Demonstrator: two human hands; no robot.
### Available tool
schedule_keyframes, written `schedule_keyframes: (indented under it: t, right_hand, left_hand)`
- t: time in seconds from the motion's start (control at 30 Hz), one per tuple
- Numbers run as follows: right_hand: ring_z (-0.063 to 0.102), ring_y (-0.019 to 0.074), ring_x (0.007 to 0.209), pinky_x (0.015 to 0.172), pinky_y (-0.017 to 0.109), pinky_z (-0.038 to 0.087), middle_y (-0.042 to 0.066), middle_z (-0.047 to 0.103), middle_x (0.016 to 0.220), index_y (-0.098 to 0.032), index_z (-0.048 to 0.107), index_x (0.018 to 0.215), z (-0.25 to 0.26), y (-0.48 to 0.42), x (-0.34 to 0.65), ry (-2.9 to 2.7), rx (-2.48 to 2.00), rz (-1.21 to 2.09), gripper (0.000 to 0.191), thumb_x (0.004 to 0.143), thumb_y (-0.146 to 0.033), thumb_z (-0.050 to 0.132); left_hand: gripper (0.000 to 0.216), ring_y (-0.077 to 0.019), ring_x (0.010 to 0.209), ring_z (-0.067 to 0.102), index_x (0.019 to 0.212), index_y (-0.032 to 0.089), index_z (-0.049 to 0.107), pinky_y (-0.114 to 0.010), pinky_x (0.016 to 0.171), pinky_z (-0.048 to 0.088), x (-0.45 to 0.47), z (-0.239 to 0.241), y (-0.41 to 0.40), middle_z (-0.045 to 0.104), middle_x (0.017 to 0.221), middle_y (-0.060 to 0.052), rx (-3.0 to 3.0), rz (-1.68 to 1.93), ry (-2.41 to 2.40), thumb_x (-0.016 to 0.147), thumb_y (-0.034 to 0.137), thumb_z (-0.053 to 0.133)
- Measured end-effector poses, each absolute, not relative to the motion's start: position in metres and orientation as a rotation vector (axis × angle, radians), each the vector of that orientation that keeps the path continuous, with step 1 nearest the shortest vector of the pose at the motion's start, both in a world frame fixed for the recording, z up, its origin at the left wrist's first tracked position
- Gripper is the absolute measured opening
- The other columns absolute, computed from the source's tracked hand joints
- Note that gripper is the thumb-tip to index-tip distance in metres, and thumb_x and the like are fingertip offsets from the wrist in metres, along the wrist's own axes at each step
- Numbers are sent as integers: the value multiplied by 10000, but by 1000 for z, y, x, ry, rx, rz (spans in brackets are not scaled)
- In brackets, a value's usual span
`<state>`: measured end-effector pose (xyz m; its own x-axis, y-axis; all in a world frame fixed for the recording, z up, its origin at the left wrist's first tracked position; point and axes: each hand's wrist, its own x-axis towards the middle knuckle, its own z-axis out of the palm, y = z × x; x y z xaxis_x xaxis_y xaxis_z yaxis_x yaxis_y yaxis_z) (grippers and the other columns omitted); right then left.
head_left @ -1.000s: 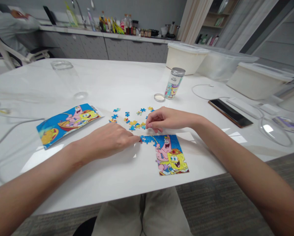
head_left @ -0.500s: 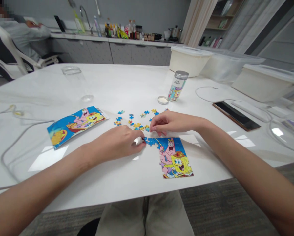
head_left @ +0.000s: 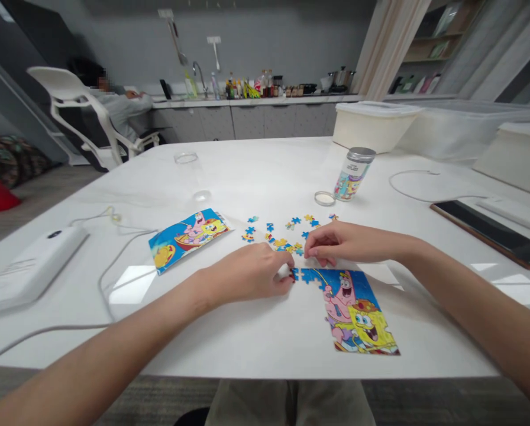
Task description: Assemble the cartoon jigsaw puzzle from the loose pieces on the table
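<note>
A partly joined jigsaw puzzle [head_left: 358, 307] with a pink starfish and a yellow sponge character lies flat on the white table. My left hand [head_left: 258, 272] pinches a small blue puzzle piece [head_left: 296, 274] at the left end of the puzzle's top row. Whether that piece is locked in, I cannot tell. Just above the top edge, my right hand [head_left: 336, 242] has its fingers curled, and their tips hide anything between them. Several loose puzzle pieces [head_left: 280, 243] lie beyond both hands. To the left rests a creased picture sheet [head_left: 189, 236] with the same characters.
A picture-covered jar [head_left: 354, 174] stands behind the loose pieces, beside a round lid [head_left: 325, 198]. Farther left is a clear container [head_left: 191, 177]. A phone [head_left: 491, 231] and storage boxes [head_left: 374, 127] occupy the right. Cables and a white power strip [head_left: 34, 263] lie left; a person [head_left: 123, 109] sits beyond.
The camera has turned leftward, so the scene sits farther right and lower, and the power strip has come into view. Both hands keep nearly the same places over the puzzle.
</note>
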<state>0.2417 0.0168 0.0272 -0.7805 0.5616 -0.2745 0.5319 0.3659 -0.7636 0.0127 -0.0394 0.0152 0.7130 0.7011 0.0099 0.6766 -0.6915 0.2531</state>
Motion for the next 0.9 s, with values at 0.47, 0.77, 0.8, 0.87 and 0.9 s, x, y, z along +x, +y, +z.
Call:
schedule_keyframes:
  t: [0.47, 0.77, 0.8, 0.87, 0.9]
  right_hand:
    - [585, 182, 657, 623, 297, 430, 40, 651, 732, -193, 681, 857, 23, 18, 241, -2560, -1108, 1427, 375, 867, -541, 543]
    - [585, 177, 659, 619, 289, 427, 41, 655, 737, -185, 694, 867, 25, 16, 240, -2551, -1128, 1435, 308, 850, -468, 574]
    - [584, 175, 658, 620, 289, 429, 40, 655, 738, -184, 693, 872, 26, 16, 240, -2551, -1120, 1440, 305, 853, -463, 571]
    - [579, 169, 660, 622, 287, 433, 37, 651, 740, -178, 686, 885, 27, 16, 239, -2559, -1104, 1439, 310, 868, -458, 552]
    - [573, 165, 661, 623, 286, 432, 36, 647, 740, -174, 679, 889, 28, 16, 239, -2568, -1095, 1435, 314, 878, -456, 541]
  left_hand:
    - [269, -166, 599, 592, 1055, 196, 656, -294, 566, 374, 14, 15, -41, 656, 623, 7, 2607, 142, 1115, 827, 304, 563]
    - [286, -172, 625, 587, 1060, 182, 634, -291, 624, 410, 12, 19, -41, 631, 607, 11, 2586, 155, 1118, 802, 303, 604]
    - [286, -173, 630, 586, 1053, 181, 636, -290, 622, 410, 12, 19, -41, 631, 613, 7, 2584, 155, 1119, 796, 304, 609]
    - [280, -177, 637, 585, 1037, 176, 644, -284, 609, 404, 11, 20, -41, 622, 606, 4, 2584, 149, 1122, 789, 305, 614]
    - [277, -176, 633, 581, 1033, 175, 647, -282, 607, 402, 11, 20, -41, 617, 600, 6, 2584, 146, 1119, 787, 298, 614]
